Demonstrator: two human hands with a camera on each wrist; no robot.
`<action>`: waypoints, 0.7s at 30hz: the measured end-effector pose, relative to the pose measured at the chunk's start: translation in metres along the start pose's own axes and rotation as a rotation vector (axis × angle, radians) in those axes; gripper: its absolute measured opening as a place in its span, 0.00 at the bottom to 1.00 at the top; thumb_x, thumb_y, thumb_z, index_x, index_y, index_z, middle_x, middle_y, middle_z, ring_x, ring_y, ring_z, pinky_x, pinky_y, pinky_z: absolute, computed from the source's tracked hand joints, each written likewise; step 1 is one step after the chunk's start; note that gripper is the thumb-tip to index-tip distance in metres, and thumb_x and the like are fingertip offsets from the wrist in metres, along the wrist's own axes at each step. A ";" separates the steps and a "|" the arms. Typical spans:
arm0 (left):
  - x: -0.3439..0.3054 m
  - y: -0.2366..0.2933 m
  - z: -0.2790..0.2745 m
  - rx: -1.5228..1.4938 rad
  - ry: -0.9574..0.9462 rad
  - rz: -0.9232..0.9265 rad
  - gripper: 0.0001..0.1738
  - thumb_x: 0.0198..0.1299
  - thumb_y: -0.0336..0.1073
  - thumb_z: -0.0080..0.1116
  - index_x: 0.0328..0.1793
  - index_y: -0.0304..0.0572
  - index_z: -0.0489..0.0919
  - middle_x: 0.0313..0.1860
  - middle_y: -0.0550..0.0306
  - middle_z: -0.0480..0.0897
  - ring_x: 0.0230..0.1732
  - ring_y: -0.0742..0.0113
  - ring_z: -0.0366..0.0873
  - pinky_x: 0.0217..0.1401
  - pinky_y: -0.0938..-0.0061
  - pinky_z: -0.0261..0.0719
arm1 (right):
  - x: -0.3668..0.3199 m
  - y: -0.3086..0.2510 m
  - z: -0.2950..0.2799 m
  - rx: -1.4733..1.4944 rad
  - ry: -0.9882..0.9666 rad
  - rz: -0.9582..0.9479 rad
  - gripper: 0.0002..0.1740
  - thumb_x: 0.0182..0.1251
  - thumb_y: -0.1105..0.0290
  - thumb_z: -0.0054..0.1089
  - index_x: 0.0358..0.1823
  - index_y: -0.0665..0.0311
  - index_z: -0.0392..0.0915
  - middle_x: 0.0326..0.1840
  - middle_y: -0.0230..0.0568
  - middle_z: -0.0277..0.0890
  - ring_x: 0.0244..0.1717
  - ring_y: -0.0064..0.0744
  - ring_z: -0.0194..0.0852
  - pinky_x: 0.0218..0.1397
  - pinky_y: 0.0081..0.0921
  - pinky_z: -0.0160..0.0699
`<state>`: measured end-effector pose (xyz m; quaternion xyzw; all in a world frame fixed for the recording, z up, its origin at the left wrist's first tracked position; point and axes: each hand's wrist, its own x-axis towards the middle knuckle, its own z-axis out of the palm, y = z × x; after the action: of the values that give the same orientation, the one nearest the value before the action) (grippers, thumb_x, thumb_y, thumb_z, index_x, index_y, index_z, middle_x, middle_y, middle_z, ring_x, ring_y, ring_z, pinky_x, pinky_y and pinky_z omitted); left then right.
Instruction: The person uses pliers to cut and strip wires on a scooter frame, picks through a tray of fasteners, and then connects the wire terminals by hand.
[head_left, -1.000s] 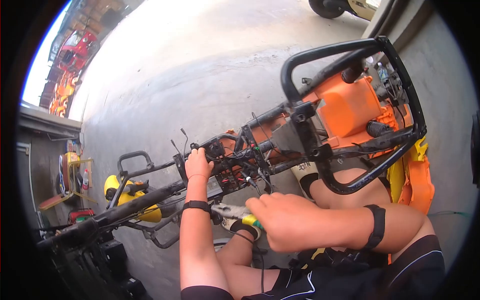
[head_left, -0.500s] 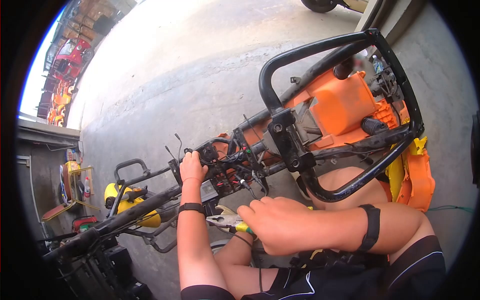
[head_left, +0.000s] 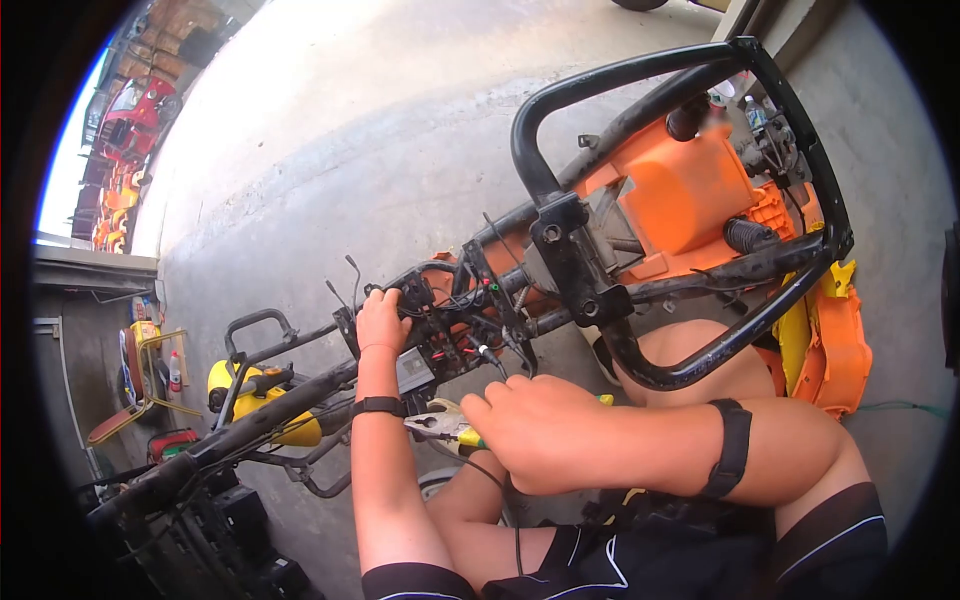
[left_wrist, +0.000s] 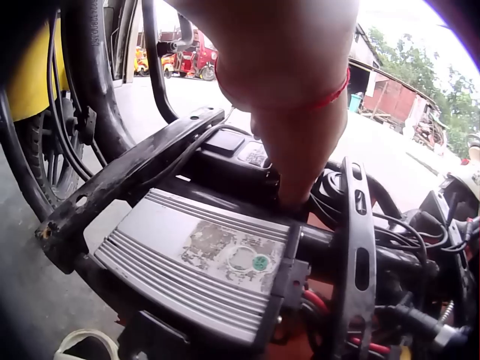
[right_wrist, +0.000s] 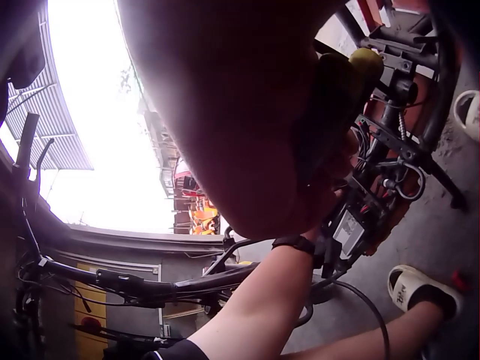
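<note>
Within the past second, the pliers (head_left: pixel 436 424) and the right hand (head_left: pixel 530 430) have shifted toward the left forearm in the head view. The right hand's grip is closed around the green-and-yellow handles, the metal jaws beside the left forearm. The left hand (head_left: pixel 382 322) reaches down at the black metal frame (head_left: pixel 270 410), its fingertips hidden; whether that grip is open or closed, the pictures do not show.

Beside the left hand sits a ribbed silver box (left_wrist: pixel 195 255), its contents out of sight. Farther along the frame is an orange plastic housing (head_left: pixel 680 200), with a clear bottle (head_left: pixel 755 113) near its far end. Another bottle (head_left: pixel 175 372), its contents too small to identify, stands near a chair (head_left: pixel 132 370) by the wall. A red vehicle (head_left: pixel 137 118) stands outdoors in the distance.

The left wrist camera records the box's worn label, green mark and a red cord (left_wrist: pixel 330 97) round the left wrist. The right wrist camera shows a lettered, pale sandal (right_wrist: pixel 411 291) on a foot; the pliers' jaws appear clearly only in the head view.
</note>
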<state>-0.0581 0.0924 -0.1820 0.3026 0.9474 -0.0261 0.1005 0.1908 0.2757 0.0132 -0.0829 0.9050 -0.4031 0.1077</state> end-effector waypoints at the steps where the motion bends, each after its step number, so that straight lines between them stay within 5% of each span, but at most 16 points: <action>1: 0.000 -0.003 0.002 -0.033 0.047 0.058 0.23 0.45 0.37 0.77 0.49 0.49 0.82 0.47 0.53 0.77 0.54 0.52 0.78 0.56 0.58 0.79 | 0.001 0.000 0.000 -0.003 -0.001 -0.003 0.17 0.49 0.76 0.62 0.41 0.70 0.70 0.33 0.50 0.74 0.36 0.53 0.78 0.37 0.43 0.77; 14: -0.004 -0.008 0.006 0.000 0.071 0.069 0.22 0.44 0.40 0.77 0.46 0.48 0.81 0.44 0.55 0.77 0.52 0.53 0.78 0.53 0.59 0.77 | 0.011 -0.006 0.005 -0.012 -0.049 -0.020 0.18 0.49 0.76 0.62 0.43 0.70 0.71 0.34 0.50 0.75 0.38 0.52 0.79 0.39 0.42 0.79; 21: -0.002 -0.017 0.018 0.058 0.137 0.261 0.16 0.45 0.39 0.73 0.41 0.47 0.83 0.39 0.56 0.76 0.47 0.54 0.78 0.50 0.59 0.77 | 0.014 -0.008 0.008 -0.025 -0.078 -0.043 0.19 0.50 0.76 0.62 0.44 0.71 0.71 0.35 0.50 0.76 0.38 0.52 0.80 0.40 0.42 0.80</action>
<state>-0.0633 0.0756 -0.1995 0.4273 0.9034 -0.0194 0.0293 0.1804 0.2612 0.0124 -0.1193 0.9031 -0.3905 0.1331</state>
